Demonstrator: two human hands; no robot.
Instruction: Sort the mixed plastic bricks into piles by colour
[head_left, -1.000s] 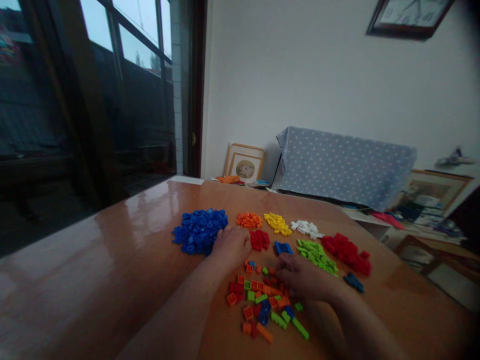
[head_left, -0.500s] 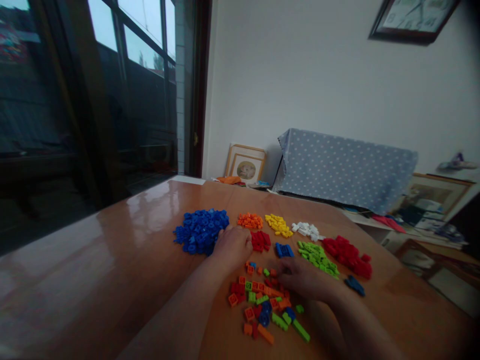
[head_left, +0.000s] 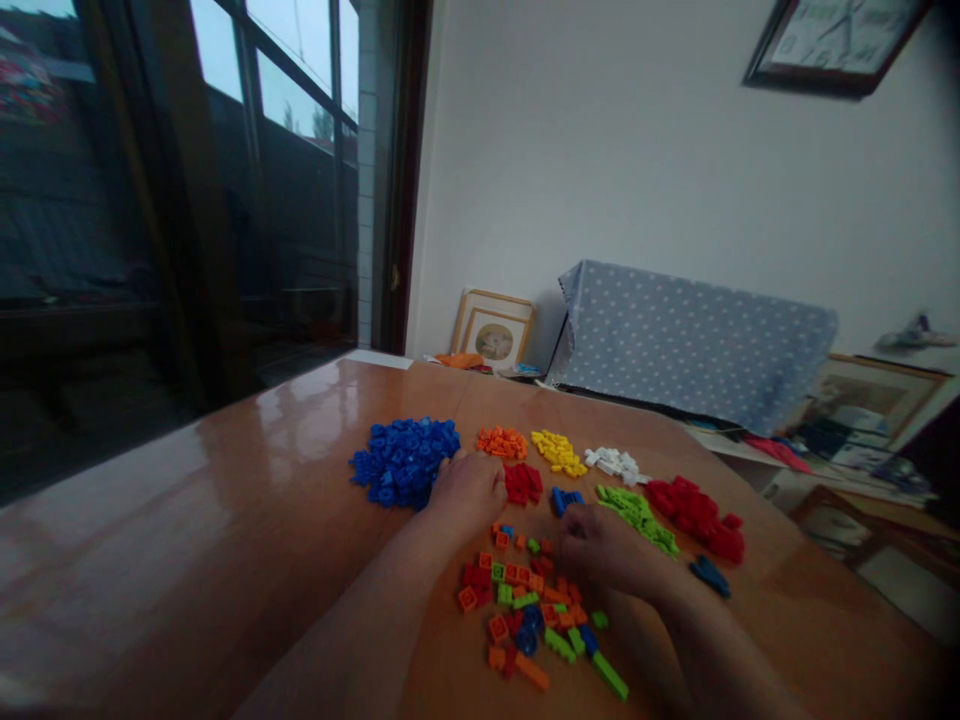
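Observation:
My left hand rests between the big blue brick pile and a small red pile, its fingers curled; what they hold, if anything, is hidden. Over the right edge of a mixed group of bricks is my right hand, fingers bent inward, their contents too small to make out. Just beyond it lie a few blue pieces. Light green bricks lie to its right.
Orange, yellow and white piles line the back. A larger red pile and a dark blue piece lie at the right of the wooden table.
My right hand has moved slightly up and its fingers have curled in more. Some bricks at the right of the mixed group have shifted. My left hand has hardly moved.

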